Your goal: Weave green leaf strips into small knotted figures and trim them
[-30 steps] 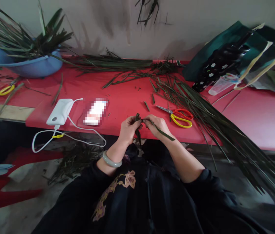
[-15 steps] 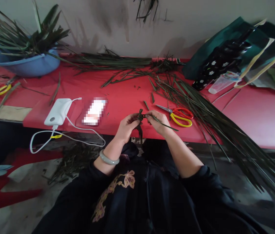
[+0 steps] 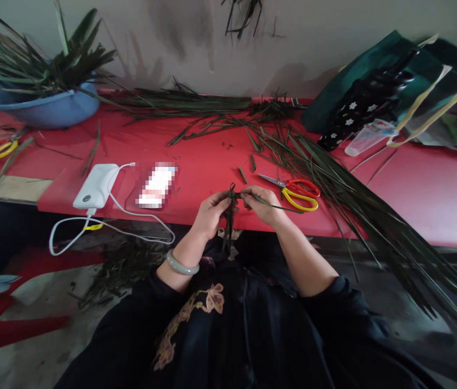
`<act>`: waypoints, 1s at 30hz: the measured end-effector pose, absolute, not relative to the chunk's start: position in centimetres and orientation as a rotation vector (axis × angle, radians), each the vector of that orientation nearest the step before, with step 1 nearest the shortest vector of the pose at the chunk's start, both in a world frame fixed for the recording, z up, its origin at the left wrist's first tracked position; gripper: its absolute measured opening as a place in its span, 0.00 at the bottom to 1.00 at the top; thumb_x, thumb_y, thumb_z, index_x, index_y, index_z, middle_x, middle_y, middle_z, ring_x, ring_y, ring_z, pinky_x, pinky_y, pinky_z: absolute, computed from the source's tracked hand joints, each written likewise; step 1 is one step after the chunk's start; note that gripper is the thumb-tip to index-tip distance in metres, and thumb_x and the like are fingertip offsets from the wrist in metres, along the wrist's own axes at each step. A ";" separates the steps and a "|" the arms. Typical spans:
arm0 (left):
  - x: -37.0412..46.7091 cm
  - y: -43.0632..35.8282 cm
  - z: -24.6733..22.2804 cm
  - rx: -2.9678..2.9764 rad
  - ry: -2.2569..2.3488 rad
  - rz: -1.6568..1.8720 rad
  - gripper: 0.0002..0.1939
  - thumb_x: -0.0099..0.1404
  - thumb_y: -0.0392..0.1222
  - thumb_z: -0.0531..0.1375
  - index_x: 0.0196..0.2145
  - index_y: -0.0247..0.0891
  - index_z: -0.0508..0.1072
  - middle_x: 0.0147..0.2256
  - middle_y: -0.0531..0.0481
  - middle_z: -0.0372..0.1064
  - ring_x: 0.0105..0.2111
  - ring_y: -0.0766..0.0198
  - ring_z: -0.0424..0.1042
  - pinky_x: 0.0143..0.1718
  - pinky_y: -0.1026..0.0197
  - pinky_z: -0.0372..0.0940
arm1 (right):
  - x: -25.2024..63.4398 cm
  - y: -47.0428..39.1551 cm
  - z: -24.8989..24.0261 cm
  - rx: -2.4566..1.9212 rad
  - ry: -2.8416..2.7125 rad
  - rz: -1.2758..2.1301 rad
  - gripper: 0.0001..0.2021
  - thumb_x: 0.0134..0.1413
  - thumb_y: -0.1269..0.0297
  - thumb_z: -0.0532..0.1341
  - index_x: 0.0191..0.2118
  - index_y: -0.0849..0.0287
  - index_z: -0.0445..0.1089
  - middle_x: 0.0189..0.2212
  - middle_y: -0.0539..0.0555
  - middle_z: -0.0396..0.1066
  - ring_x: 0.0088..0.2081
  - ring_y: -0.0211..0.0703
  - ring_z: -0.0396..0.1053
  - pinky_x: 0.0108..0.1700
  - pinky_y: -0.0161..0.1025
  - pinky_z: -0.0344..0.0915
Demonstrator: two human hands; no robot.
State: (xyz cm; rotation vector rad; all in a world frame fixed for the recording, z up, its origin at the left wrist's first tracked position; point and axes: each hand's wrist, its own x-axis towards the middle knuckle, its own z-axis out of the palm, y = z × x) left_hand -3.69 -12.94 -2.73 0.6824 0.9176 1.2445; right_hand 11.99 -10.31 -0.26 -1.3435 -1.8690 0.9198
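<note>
My left hand (image 3: 214, 212) pinches a small knotted piece of green leaf (image 3: 232, 193), with a little loop on top and dark strips hanging below. Close against it, my right hand (image 3: 263, 204) is closed on a thin leaf strip (image 3: 283, 207) that runs out to the right across the fingers. Both hands are above the front edge of the red table (image 3: 207, 156). Scissors with red and yellow handles (image 3: 301, 195) lie just right of my right hand. Small leaf scraps (image 3: 243, 175) rest behind the hands.
Long leaf strips (image 3: 358, 205) spread over the right front edge. At left are a white power bank (image 3: 96, 186) with a cable, a phone (image 3: 157, 186), more scissors (image 3: 3, 149) and a blue basin (image 3: 50, 109) of leaves. A green bag (image 3: 333, 102) stands back right.
The knotted piece has turned slightly, showing a small loop on top and hanging strips lower down. The strip in my right hand now reaches a little farther right.
</note>
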 end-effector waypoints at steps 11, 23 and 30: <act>-4.6 -11.9 -2.7 0.490 0.914 1.424 0.19 0.45 0.44 0.70 0.36 0.38 0.74 0.32 0.49 0.75 0.28 0.65 0.75 0.30 0.63 0.68 | 12.7 -10.6 -1.1 -1.237 -1.754 0.572 0.14 0.52 0.57 0.59 0.43 0.57 0.68 0.45 0.58 0.73 0.50 0.49 0.68 0.54 0.49 0.62; -4.1 -13.4 -2.0 0.521 0.785 1.288 0.18 0.48 0.30 0.62 0.39 0.37 0.72 0.33 0.50 0.74 0.33 0.63 0.75 0.39 0.59 0.68 | 13.0 -9.4 -3.2 -1.237 -1.515 0.886 0.14 0.54 0.54 0.57 0.41 0.58 0.69 0.33 0.55 0.75 0.37 0.44 0.73 0.44 0.45 0.69; -4.4 -12.6 -1.7 0.456 0.801 1.485 0.15 0.46 0.30 0.64 0.35 0.38 0.73 0.31 0.53 0.74 0.34 0.63 0.75 0.44 0.56 0.67 | 13.6 -10.0 -2.8 -1.365 -1.486 0.580 0.19 0.48 0.57 0.62 0.46 0.59 0.68 0.49 0.61 0.70 0.53 0.51 0.66 0.57 0.54 0.59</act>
